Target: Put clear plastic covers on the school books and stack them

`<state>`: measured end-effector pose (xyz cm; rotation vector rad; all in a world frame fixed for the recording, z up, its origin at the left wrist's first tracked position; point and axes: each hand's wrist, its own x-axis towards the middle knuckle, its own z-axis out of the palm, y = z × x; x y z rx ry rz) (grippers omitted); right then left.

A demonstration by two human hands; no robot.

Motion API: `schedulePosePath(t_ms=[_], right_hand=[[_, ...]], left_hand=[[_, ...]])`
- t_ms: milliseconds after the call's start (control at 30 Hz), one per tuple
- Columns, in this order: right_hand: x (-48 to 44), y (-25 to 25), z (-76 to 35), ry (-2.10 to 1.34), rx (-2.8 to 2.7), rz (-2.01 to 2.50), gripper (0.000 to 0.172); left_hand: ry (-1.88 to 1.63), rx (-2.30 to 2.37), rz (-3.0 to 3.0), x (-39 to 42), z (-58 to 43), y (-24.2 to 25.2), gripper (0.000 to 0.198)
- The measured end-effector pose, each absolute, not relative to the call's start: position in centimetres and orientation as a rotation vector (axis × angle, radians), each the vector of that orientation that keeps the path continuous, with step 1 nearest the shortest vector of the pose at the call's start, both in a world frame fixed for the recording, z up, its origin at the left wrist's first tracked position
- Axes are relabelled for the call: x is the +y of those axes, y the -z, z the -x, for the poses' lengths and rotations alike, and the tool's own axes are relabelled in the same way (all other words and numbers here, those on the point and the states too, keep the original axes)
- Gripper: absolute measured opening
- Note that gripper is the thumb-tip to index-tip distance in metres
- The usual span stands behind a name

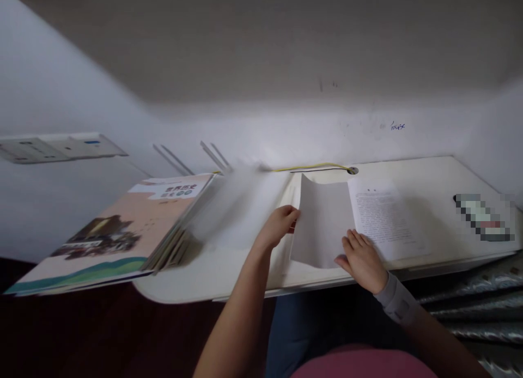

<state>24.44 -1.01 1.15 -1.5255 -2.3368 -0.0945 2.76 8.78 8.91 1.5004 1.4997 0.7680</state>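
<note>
An open booklet point(324, 220) lies on the white desk, its left side plain grey and its right page point(384, 217) filled with printed text. My left hand point(280, 225) pinches the outer left edge of the plain side, which is lifted a little. Near the lower end of the fold, my right hand point(363, 258) rests flat on the booklet with fingers stretched out and thumb apart. Left of the booklet is a blurred, whitish, see-through sheet point(241, 203); I cannot tell its kind.
A stack of textbooks point(134, 225) with a pink cover juts past the desk's point(183, 291) left end. A pixelated phone-like object point(484, 217) lies at the right. A yellow cable point(314, 166) runs along the wall to a hole point(352, 170). A power strip point(61, 147) hangs on the left wall.
</note>
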Motion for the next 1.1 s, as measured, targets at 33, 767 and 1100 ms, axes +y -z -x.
schedulePosePath(t_ms=[33, 767, 1100], right_hand=[[-1.2, -1.4, -24.5, 0.062, -2.358, 1.479, 0.054], [-2.1, -0.5, -22.1, 0.173, -2.424, 1.4, 0.047], [-2.1, -0.9, -22.3, 0.099, -2.427, 1.402, 0.047]], left_hand=[[-0.803, 1.451, -1.442, 8.7, -3.3, -9.3, 0.03], [-0.936, 1.228, -0.59, 6.9, 0.4, -7.2, 0.012], [-0.578, 1.269, -0.964, 7.0, 1.1, -6.1, 0.039]])
